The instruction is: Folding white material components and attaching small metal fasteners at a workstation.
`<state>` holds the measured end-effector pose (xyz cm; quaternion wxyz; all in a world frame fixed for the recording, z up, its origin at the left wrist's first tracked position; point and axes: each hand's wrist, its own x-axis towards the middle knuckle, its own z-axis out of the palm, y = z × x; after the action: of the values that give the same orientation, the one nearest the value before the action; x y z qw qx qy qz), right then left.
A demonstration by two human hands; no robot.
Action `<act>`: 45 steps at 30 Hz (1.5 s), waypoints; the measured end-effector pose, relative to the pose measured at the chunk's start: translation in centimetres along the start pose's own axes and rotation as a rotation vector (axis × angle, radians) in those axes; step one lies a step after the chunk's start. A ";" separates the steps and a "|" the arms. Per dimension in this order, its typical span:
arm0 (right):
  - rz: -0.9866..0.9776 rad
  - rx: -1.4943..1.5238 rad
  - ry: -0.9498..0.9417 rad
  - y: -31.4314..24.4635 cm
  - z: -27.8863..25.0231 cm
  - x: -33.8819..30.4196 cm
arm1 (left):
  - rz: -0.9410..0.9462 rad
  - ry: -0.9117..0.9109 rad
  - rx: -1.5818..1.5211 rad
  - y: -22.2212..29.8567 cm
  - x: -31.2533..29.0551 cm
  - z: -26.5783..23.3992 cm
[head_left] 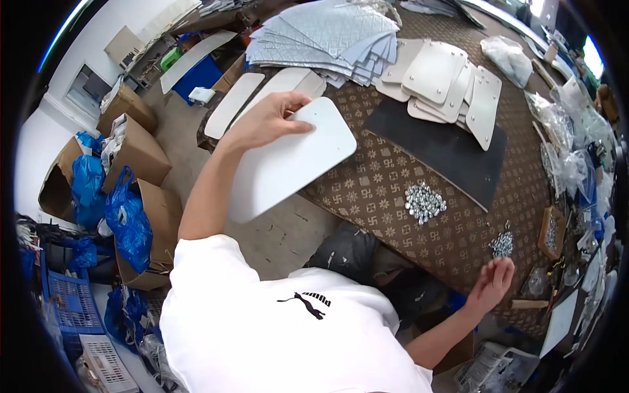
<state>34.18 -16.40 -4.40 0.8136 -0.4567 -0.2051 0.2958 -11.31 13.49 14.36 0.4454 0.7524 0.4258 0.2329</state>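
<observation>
My left hand (pixel 278 120) grips the edge of a white panel with rounded corners (pixel 298 160), thumb on top and fingers at the far edge. The panel slants off the table's left edge, partly over the floor. Out to the right, my right hand (pixel 493 285) is at the near side of a small pile of metal rivets (pixel 502 245), with its fingers drawn together. Whatever is between those fingertips is too small to make out. A larger heap of shiny round metal caps (pixel 424 202) lies on the patterned tablecloth (pixel 367 190) between the two hands.
Beyond the caps lies a black board (pixel 452 157), with cream panels bearing metal studs (pixel 436 72) piled over its far part. Silvery sheets (pixel 321 33) are fanned out at the back. A wooden box (pixel 552 232), tools and plastic bags line the right; cartons (pixel 134 150) stand on the left.
</observation>
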 end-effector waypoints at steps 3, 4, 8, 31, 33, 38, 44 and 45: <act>0.184 0.094 -0.136 0.8 7.0 -2.4 | -0.082 -0.181 -0.159 -1.1 -1.7 6.7; 0.223 0.111 -0.238 1.3 8.5 -3.2 | -0.100 -0.228 -0.177 -1.3 -2.3 8.9; 0.364 0.011 -0.419 1.7 13.1 -5.8 | -0.189 -0.352 -0.178 -1.7 -3.7 16.1; -0.194 -0.603 -0.481 2.9 13.6 -8.6 | 0.249 -0.414 0.110 0.8 -5.1 21.2; -0.089 -0.536 -0.447 2.7 14.0 -9.2 | 0.281 -0.394 0.128 0.1 -5.3 21.3; 0.271 -0.363 -0.379 2.2 14.9 -9.0 | 0.301 -0.397 0.236 -0.4 -5.4 21.0; 0.385 -0.398 -0.297 3.6 13.9 -5.8 | 0.214 -0.457 0.269 -1.5 -4.8 19.7; 0.207 -0.646 -0.309 4.0 14.1 -5.2 | 0.251 -0.426 0.237 -1.9 -4.9 19.5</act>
<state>20.68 -9.48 -1.19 0.5527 -0.6583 -0.3611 0.3617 -0.51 0.60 3.21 0.4013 0.8782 0.2503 0.0712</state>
